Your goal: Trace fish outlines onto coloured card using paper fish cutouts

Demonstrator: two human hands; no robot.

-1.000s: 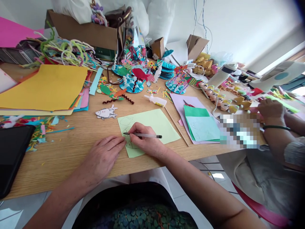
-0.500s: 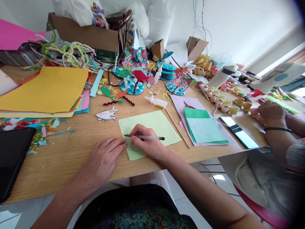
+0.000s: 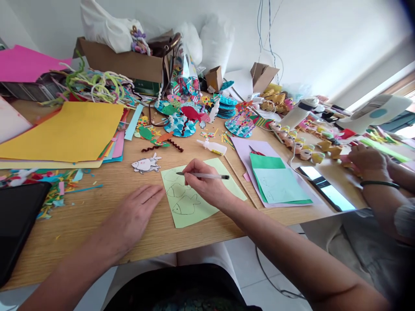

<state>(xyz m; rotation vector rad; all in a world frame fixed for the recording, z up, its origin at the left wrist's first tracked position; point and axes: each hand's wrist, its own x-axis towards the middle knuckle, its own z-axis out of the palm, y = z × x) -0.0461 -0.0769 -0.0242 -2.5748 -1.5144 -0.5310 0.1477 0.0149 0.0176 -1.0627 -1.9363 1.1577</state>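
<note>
My right hand [image 3: 205, 183] is closed around a pen [image 3: 210, 176], its tip over the upper left part of a light green sheet of paper [image 3: 207, 218]. Fish outlines are drawn on the sheet; the lowest fish drawing [image 3: 186, 204] shows whole, while my fingers partly cover the ones above. Flat on the table beside the sheet's left edge lies my left hand [image 3: 138, 216], fingers stretched out and holding nothing. A white paper fish cutout [image 3: 145, 164] rests just beyond it. Behind the sheet is a glue bottle [image 3: 214, 147], and a thin wooden stick [image 3: 240, 181] runs along its right side.
Stacked coloured paper [image 3: 65, 134] and paper scraps [image 3: 68, 185] lie left, near a dark tablet [image 3: 19, 229]. Decorated fish pieces [image 3: 191, 113] stand at the back. To the right are green sheets [image 3: 280, 183], a phone [image 3: 326, 188] and another person's hands [image 3: 369, 160].
My right hand and the pen have moved up the sheet, uncovering the lowest fish drawing. My left hand has shifted slightly left, off the paper's edge. The view has tilted a little.
</note>
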